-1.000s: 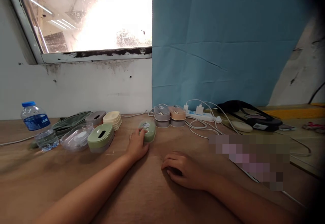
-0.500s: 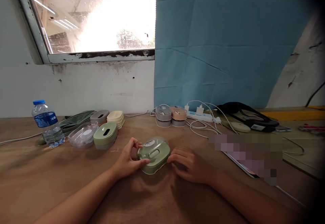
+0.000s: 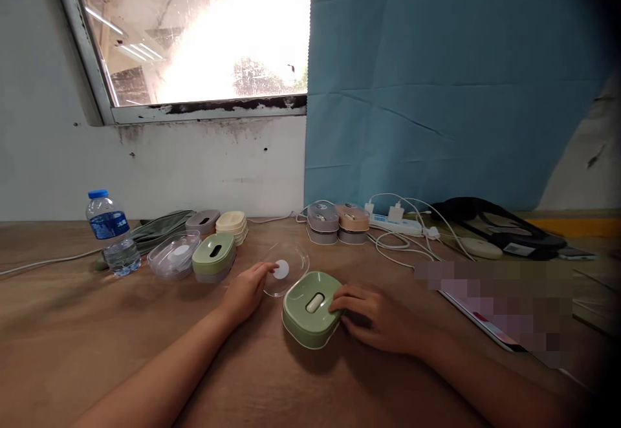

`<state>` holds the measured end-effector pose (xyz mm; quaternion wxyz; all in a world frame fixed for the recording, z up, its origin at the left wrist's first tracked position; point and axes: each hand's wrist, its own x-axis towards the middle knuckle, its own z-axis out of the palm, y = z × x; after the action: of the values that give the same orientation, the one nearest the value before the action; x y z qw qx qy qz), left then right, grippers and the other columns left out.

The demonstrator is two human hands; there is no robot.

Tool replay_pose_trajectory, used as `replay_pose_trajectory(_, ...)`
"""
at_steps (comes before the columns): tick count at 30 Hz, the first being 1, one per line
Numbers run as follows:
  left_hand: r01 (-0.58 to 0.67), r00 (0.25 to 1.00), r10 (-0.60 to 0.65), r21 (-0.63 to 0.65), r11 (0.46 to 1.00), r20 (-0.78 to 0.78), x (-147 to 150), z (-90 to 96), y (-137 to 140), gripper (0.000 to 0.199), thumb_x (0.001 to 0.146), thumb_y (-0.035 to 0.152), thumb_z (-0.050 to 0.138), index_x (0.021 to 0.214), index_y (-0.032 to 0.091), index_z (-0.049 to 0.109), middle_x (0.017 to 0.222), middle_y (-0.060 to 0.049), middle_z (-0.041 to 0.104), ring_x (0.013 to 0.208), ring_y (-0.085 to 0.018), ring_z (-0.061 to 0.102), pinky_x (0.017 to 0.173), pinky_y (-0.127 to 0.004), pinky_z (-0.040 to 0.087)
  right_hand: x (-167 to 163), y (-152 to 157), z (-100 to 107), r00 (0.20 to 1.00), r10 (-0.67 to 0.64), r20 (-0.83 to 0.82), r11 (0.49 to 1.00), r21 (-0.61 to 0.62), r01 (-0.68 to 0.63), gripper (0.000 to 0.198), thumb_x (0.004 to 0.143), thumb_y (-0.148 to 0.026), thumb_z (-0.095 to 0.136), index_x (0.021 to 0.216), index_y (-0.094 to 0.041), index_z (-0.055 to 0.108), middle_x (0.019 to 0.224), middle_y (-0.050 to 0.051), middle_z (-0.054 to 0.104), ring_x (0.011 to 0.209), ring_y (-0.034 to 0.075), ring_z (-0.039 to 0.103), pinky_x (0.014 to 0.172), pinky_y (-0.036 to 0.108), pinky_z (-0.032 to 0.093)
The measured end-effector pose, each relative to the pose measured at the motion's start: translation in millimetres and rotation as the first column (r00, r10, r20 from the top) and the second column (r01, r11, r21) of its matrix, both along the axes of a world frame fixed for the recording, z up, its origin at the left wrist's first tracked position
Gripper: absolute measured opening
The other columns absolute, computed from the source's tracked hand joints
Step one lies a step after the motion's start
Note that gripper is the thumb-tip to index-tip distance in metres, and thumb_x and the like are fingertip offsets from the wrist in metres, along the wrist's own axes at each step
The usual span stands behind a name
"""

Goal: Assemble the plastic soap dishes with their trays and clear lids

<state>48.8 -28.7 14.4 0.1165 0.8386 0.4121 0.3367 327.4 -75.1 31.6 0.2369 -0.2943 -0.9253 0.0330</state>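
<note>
In the middle of the head view, a green plastic box (image 3: 310, 302) with rounded corners has an oval slot and a pale tab in its top. My right hand (image 3: 376, 318) grips its right side, fingertips on the top edge and thumb low at the side. A clear plastic cover (image 3: 297, 279) with a round white label stands just behind and left of the box, apart from most of it. My left hand (image 3: 246, 293) holds this cover at its left edge, fingertips by the label.
At left are a water bottle (image 3: 110, 237), a clear tray (image 3: 169, 260), another green box (image 3: 213, 253) and stacked cream pieces (image 3: 231, 222). Two lidded boxes (image 3: 323, 224) stand behind. Cables and a power strip (image 3: 398, 223) lie at the back right, near a phone-like device (image 3: 480, 321).
The clear cover has come off the green box and moved up and left with my left hand. My right hand has closed on the box, which sits slightly further right.
</note>
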Motion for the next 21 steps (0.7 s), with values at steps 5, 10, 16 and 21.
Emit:
replay_pose_trajectory(5, -0.146, 0.973, 0.149, 0.03, 0.989, -0.179, 2.1, -2.6, 0.3, 0.028, 0.087, 0.037, 0.041, 0.103, 0.025, 0.06, 0.105, -0.006, 0.064, 0.107, -0.028, 0.049, 0.093, -0.046, 0.034, -0.1, -0.7, 0.4, 1.0, 0.002, -0.011, 1.0, -0.005, -0.002, 0.024, 0.08, -0.013, 0.046, 0.098, -0.022, 0.06, 0.097, 0.007, 0.061, 0.088, 0.017, 0.057, 0.079, 0.029, 0.046)
replay_pose_trajectory(10, -0.047, 0.959, 0.074, 0.101, 0.994, -0.273, 6.2, -1.0, -5.8, 0.022, 0.08, 0.032, 0.052, 0.098, 0.025, 0.061, 0.103, -0.006, 0.064, 0.108, -0.028, 0.047, 0.097, -0.048, 0.025, -0.5, -0.4, 0.4, 1.0, 0.006, -0.004, 1.0, -0.02, -0.006, 0.024, 0.081, -0.013, 0.046, 0.098, -0.021, 0.06, 0.097, 0.007, 0.061, 0.088, 0.017, 0.057, 0.079, 0.029, 0.046)
replay_pose_trajectory(16, -0.006, 0.969, 0.021, 0.06, 0.998, -0.246, 7.3, -3.5, -3.4, 0.018, 0.083, 0.02, 0.045, 0.09, 0.022, 0.061, 0.091, -0.006, 0.065, 0.086, -0.02, 0.058, 0.079, -0.033, 0.04, 0.3, 1.0, 0.1, 1.0, 0.0, -0.002, 1.0, -0.011, 0.0, 0.025, 0.08, -0.012, 0.046, 0.098, -0.022, 0.06, 0.097, 0.006, 0.061, 0.089, 0.017, 0.056, 0.079, 0.03, 0.046)
replay_pose_trajectory(21, -0.07, 0.974, 0.08, 0.053, 0.996, -0.214, 4.4, -7.6, 1.7, 0.018, 0.083, 0.024, 0.047, 0.094, 0.022, 0.06, 0.091, -0.006, 0.066, 0.083, -0.02, 0.059, 0.073, -0.029, 0.044, 1.1, -0.3, 0.5, 1.0, -0.008, 0.008, 1.0, -0.016, 0.008, 0.025, 0.08, -0.013, 0.046, 0.099, -0.022, 0.06, 0.098, 0.006, 0.061, 0.089, 0.017, 0.056, 0.08, 0.03, 0.046)
